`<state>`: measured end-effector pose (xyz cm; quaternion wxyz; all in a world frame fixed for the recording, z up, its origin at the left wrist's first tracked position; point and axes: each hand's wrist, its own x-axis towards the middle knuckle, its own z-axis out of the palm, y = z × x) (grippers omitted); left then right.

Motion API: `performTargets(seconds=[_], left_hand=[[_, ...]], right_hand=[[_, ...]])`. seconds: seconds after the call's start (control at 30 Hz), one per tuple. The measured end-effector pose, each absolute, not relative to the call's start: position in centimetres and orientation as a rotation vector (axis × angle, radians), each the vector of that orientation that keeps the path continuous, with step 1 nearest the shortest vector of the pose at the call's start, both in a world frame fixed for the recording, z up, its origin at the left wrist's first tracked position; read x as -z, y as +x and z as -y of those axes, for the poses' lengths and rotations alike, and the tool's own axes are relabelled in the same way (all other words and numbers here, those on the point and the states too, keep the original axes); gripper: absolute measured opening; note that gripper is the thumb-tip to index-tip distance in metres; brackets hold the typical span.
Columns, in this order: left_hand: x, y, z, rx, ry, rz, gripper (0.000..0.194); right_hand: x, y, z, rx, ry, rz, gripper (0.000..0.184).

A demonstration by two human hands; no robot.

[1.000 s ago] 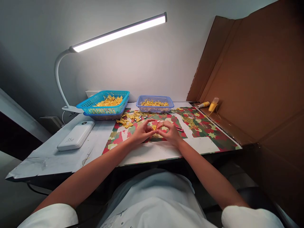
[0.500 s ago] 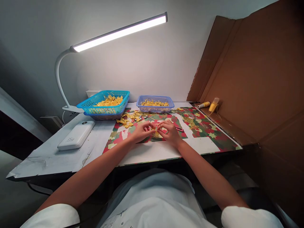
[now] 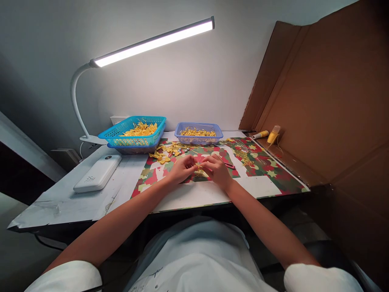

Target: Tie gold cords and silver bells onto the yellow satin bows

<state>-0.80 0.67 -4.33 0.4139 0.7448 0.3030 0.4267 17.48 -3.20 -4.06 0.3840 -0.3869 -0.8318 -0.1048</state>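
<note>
My left hand (image 3: 183, 169) and my right hand (image 3: 216, 170) meet over the patterned sheet (image 3: 170, 170) at the front of the table. Between their fingertips they pinch a small yellow ribbon piece (image 3: 199, 166), with thin strands sticking out of it. Fingers cover part of it, so its exact shape is hard to make out. Just right of my right hand lies a red-handled tool (image 3: 230, 165), partly hidden. Beyond my left hand are loose yellow ribbon pieces (image 3: 161, 156) and several small silvery balls (image 3: 176, 153).
A teal basket (image 3: 130, 141) of yellow pieces stands back left, and a purple basket (image 3: 199, 140) back centre. Gold cord (image 3: 244, 158) lies to the right. A white power bank (image 3: 97, 174) is at left beneath a lamp (image 3: 152, 42). Cardboard (image 3: 328, 93) and a yellow thread spool (image 3: 273, 134) border the right.
My right fingers have shifted slightly and closed in lower around the yellow ribbon piece. My left hand stays almost where it was, still pinching.
</note>
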Motion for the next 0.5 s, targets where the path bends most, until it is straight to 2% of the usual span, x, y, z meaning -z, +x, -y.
performTargets(seconds=[0.5], left_hand=[[4.0, -0.5, 0.2, -1.293, 1.937, -0.746, 0.016]], right_hand=[[4.3, 16.3, 3.6, 0.545, -1.227, 1.985, 0.016]])
